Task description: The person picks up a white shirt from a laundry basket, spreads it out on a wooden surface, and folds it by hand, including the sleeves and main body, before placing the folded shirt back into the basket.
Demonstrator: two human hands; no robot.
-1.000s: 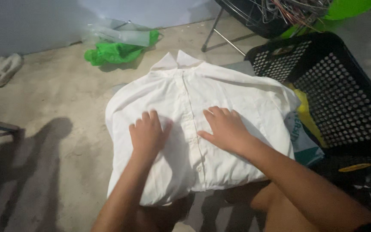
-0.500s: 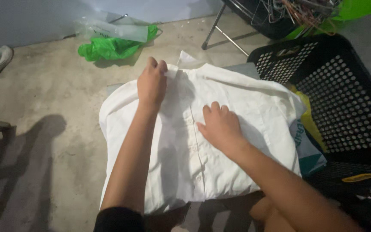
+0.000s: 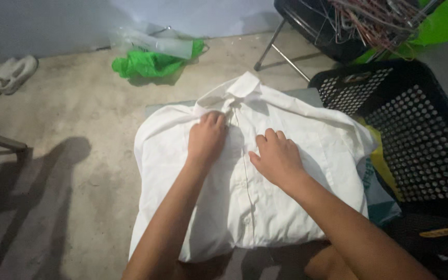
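Shirt: white, buttoned, spread flat on floor, collar pointing away.
Left hand: fingers curled, gripping fabric just below collar.
Right hand: released, palm flat on shirt's chest.
Basket: black, perforated, just right of shirt.
Bag: green, near wall.

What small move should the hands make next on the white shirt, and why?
Probably the left hand should pull the bunched cloth beside the collar flat. The white shirt lies front up, its placket looks closed, and the right hand already presses the chest, so it can hold the shirt steady.
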